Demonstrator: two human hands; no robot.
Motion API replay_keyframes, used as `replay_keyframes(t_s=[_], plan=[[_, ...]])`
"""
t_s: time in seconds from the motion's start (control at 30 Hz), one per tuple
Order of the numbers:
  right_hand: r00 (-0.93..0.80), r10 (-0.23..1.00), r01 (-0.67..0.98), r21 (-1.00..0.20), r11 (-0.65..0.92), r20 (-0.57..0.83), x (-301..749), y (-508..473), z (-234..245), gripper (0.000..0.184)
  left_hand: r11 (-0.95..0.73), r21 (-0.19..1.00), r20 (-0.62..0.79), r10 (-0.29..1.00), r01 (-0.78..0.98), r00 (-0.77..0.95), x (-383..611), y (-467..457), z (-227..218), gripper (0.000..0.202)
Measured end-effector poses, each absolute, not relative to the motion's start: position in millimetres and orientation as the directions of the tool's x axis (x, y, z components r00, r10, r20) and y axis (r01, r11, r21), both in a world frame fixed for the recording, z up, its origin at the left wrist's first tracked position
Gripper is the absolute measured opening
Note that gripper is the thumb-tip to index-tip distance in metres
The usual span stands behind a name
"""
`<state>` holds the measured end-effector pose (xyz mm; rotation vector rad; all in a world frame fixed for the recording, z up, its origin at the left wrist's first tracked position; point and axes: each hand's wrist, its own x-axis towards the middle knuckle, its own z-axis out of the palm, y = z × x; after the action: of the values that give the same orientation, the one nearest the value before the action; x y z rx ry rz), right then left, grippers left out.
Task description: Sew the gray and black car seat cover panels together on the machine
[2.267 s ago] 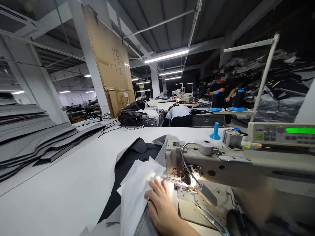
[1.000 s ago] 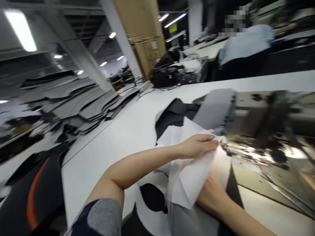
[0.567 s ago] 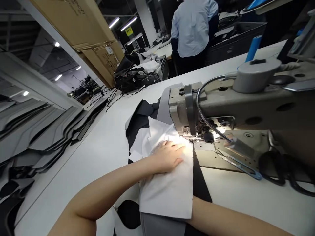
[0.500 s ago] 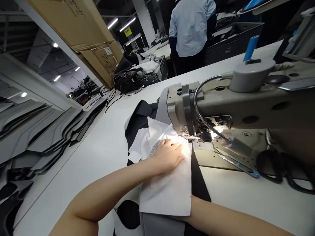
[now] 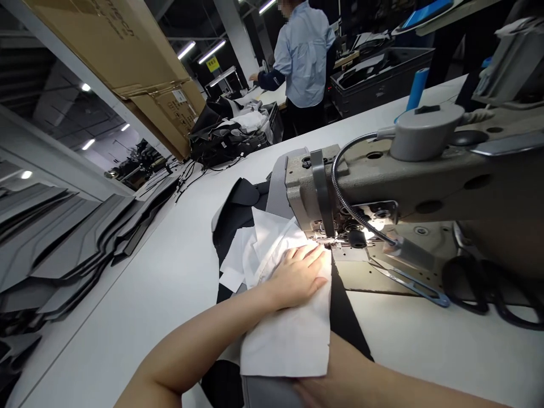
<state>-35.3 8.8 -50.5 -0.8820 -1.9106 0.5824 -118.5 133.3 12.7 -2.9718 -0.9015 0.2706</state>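
My left hand lies flat, fingers stretched out, on a white fabric piece just left of the sewing machine's needle area. The white piece rests on black fabric and a grey panel on the white table. My right forearm comes in from the lower right and runs under the white piece. The right hand itself is hidden beneath it. The beige sewing machine has its lamp lit over the needle plate.
Black scissors lie on the machine bed at right. Stacks of grey cut panels fill the table's left side. Cardboard boxes lean behind. A person in a light blue shirt stands at a far table beside a dark crate.
The view dropped from the room to the work. My left hand came down flat on the white piece and shifted slightly toward the needle. The person behind turned sideways.
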Motion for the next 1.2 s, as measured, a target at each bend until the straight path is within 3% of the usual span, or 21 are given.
replay_keyframes(t_s=[0.13, 0.2, 0.37, 0.57, 0.67, 0.97, 1.07, 1.2], plan=[[-0.561, 0.629, 0.405, -0.485, 0.775, 0.537, 18, 23, -38, 0.028, -0.825, -0.063, -0.124, 0.564, 0.561, 0.816, -119, 131, 9, 0.050], [-0.504, 0.692, 0.515, -0.464, 0.721, 0.516, 42, 35, -38, 0.032, -0.812, -0.069, -0.096, 0.583, 0.579, 0.807, -119, 130, 8, 0.051], [-0.170, 0.866, 0.757, -0.500, 0.420, 0.470, 70, 62, -53, 0.032, -0.792, -0.085, -0.049, 0.609, 0.604, 0.792, -118, 127, 9, 0.054], [-0.279, 0.841, 0.915, -0.138, 0.379, 0.463, 64, 73, -63, 0.043, -0.799, -0.089, -0.061, 0.600, 0.594, 0.798, -118, 127, 9, 0.051], [-0.313, 0.815, 0.921, -0.054, 0.386, 0.487, 61, 76, -61, 0.047, -0.799, -0.081, -0.068, 0.601, 0.596, 0.797, -119, 127, 8, 0.052], [-0.300, 0.811, 0.923, -0.061, 0.379, 0.502, 61, 74, -55, 0.043, -0.776, -0.041, -0.081, 0.631, 0.630, 0.772, -115, 127, 10, 0.052], [-0.306, 0.812, 0.891, -0.152, 0.429, 0.498, 68, 61, -57, 0.040, -0.766, -0.026, -0.077, 0.642, 0.642, 0.763, -109, 132, 9, 0.049], [-0.398, 0.800, 0.800, -0.258, 0.542, 0.449, 91, 30, -55, 0.049, -0.733, -0.032, -0.113, 0.679, 0.680, 0.726, -100, 129, 15, 0.039]])
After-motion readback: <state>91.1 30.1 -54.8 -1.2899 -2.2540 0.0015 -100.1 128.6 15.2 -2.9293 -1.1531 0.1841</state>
